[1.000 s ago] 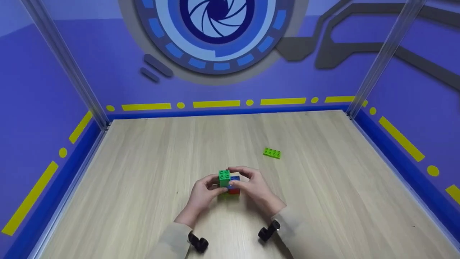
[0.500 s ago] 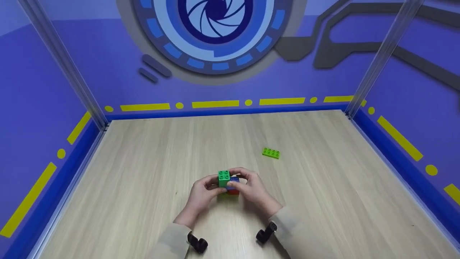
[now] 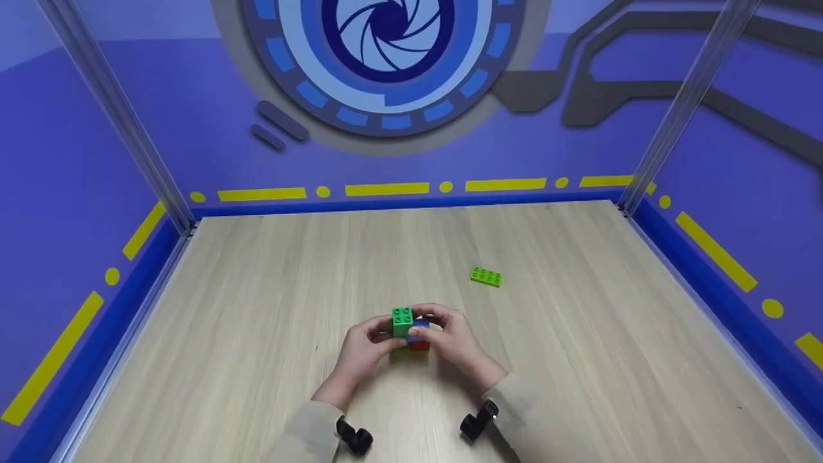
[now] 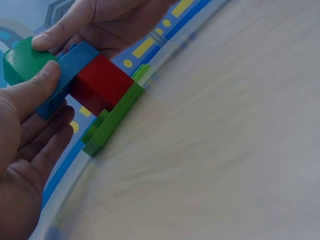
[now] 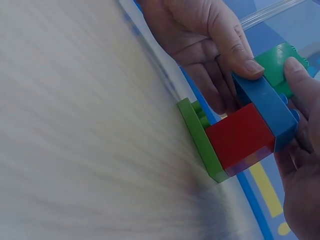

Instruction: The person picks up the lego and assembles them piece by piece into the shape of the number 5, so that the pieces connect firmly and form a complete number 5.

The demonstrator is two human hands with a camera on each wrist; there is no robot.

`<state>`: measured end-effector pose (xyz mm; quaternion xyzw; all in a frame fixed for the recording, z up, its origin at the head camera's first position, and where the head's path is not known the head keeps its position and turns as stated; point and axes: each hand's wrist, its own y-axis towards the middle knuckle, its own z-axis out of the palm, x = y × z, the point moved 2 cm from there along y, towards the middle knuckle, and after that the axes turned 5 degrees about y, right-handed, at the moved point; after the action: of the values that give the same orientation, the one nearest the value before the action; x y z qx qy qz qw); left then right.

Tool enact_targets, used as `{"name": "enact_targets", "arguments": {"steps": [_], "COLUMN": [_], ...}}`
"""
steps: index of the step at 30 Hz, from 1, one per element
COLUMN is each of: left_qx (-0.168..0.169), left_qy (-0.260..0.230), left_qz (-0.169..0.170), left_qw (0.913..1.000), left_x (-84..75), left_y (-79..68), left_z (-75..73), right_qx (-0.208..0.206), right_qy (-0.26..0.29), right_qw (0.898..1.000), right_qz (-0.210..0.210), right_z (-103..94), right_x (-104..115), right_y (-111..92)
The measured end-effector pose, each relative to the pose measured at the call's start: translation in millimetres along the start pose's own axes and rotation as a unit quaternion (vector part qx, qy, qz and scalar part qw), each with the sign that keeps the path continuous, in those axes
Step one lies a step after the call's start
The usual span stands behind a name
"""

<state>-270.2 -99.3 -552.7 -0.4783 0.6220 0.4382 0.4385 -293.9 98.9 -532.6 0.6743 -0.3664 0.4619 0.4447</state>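
Both hands hold a small stack of toy building bricks low over the table in the head view. At its top is a green brick (image 3: 402, 319); below it come a blue brick (image 5: 271, 112), a red brick (image 5: 240, 137) and a flat lime-green brick (image 5: 200, 145) at the bottom. My left hand (image 3: 360, 350) has its thumb on the blue brick's overhanging end, fingers curled behind it. With its thumb against the green brick's side, my right hand (image 3: 460, 337) grips from the other side; its fingertips are hidden behind the bricks. The blue brick extends sideways past the green one.
A loose flat lime-green brick (image 3: 486, 277) lies on the wooden table (image 3: 289, 276), beyond the right hand. Blue-purple printed walls (image 3: 161, 96) enclose the table at the back and both sides. Black wrist devices (image 3: 479, 421) sit on both sleeves.
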Motion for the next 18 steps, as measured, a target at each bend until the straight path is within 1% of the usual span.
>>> {"name": "enact_targets", "arguments": {"steps": [3,8,13,18], "left_qx": [0.001,0.000,-0.005,-0.006], "left_qy": [0.001,-0.003,-0.001,0.000], "left_qz": [0.000,-0.009,-0.022,-0.025], "left_qw": [1.0000,1.0000,0.9997,0.9997], "left_x": [1.2,1.1,1.5,2.8], "left_y": [0.4,0.5,0.4,0.3], "left_z": [-0.2,-0.1,0.4,0.9], "right_qx": [0.006,0.010,-0.003,-0.032], "right_qy": [0.004,0.017,0.044,0.059], "right_qw": [1.000,1.000,0.999,0.998], "right_qz": [0.002,-0.007,0.001,0.014], "right_z": [-2.4,-10.0,-20.9,-33.5], "right_x": [-2,-5,-8,-12], "right_y": [1,2,3,5]}}
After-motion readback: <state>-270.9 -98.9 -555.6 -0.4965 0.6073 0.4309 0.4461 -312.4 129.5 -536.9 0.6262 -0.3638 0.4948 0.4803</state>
